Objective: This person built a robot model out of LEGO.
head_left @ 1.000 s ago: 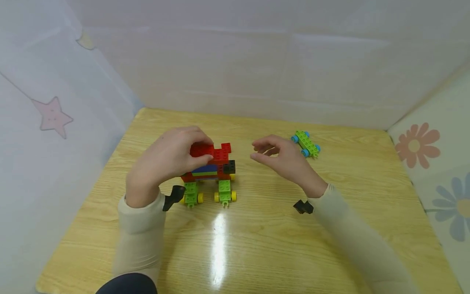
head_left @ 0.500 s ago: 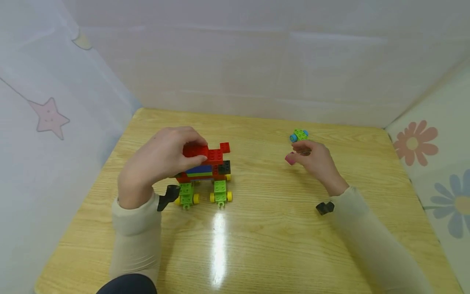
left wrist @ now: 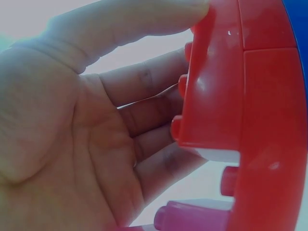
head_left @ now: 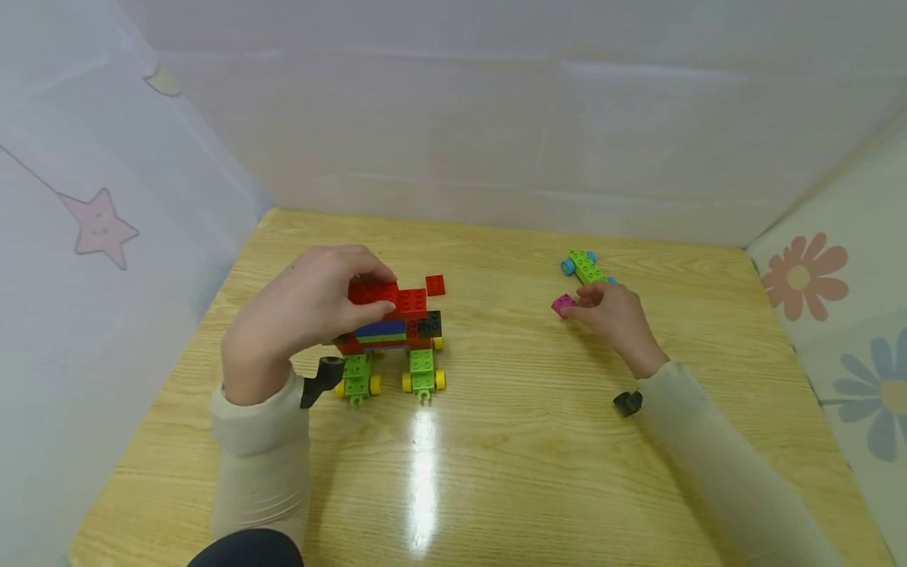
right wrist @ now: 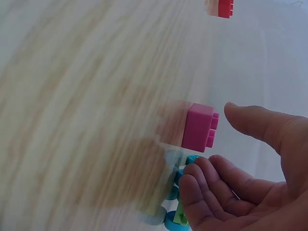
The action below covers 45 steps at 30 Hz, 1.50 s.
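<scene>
My left hand (head_left: 301, 303) grips the red bricks (head_left: 412, 302) on top of a brick-built vehicle (head_left: 383, 331) with blue, green, black and red layers. In the left wrist view the thumb lies on one face of a red brick (left wrist: 216, 91) and the fingers reach behind it. A pink brick (head_left: 564, 305) rests on the table at the right, studs up. Beside it is my right hand (head_left: 615, 319). The right wrist view shows the thumb and relaxed fingers apart from that brick, with nothing between them.
A green wheeled base (head_left: 586, 266) with blue wheels lies behind the right hand, partly hidden. One loose red brick (head_left: 435, 285) sits just behind the vehicle. Green bases (head_left: 422, 370) with yellow wheels carry the vehicle. A wall stands along the table's (head_left: 496, 457) back edge.
My right hand has moved rightward; half a second ago it pinched the pink brick, which now lies released on the table. The left hand, still gripping the vehicle, has shifted slightly left.
</scene>
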Each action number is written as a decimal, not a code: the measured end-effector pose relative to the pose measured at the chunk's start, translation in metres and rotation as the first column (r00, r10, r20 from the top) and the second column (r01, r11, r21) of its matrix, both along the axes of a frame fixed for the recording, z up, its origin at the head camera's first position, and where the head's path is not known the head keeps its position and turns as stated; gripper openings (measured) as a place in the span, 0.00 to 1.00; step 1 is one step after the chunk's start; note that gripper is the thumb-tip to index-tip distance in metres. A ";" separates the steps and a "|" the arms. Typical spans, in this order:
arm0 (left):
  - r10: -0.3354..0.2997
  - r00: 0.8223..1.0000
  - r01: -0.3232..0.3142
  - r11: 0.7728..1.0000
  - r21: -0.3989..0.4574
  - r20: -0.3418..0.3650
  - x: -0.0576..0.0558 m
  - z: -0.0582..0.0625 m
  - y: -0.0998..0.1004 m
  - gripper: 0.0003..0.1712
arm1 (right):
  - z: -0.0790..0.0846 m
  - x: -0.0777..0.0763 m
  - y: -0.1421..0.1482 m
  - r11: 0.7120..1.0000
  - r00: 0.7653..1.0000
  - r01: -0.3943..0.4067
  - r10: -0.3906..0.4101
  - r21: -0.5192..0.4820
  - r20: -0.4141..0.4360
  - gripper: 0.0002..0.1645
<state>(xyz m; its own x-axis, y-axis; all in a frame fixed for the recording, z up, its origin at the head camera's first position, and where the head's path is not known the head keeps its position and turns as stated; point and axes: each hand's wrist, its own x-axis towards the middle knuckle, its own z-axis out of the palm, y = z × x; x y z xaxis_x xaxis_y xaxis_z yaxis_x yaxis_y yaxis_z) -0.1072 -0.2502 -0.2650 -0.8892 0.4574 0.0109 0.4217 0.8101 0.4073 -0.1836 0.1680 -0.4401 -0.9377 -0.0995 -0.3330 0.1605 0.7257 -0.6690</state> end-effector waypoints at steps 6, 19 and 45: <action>0.008 1.000 -0.008 1.000 -0.005 0.005 0.001 0.001 0.000 0.11 | -0.005 -0.002 0.000 1.000 0.999 0.011 -0.011 -0.002 0.034 0.41; 0.013 1.000 -0.013 1.000 0.004 0.012 0.000 0.000 0.000 0.11 | -0.009 0.000 -0.004 0.999 1.000 0.008 -0.008 0.036 0.010 0.37; 0.011 1.000 -0.011 1.000 -0.003 0.014 0.001 0.001 0.000 0.11 | 0.078 0.016 -0.081 0.972 0.959 -0.226 0.209 -0.070 -0.189 0.24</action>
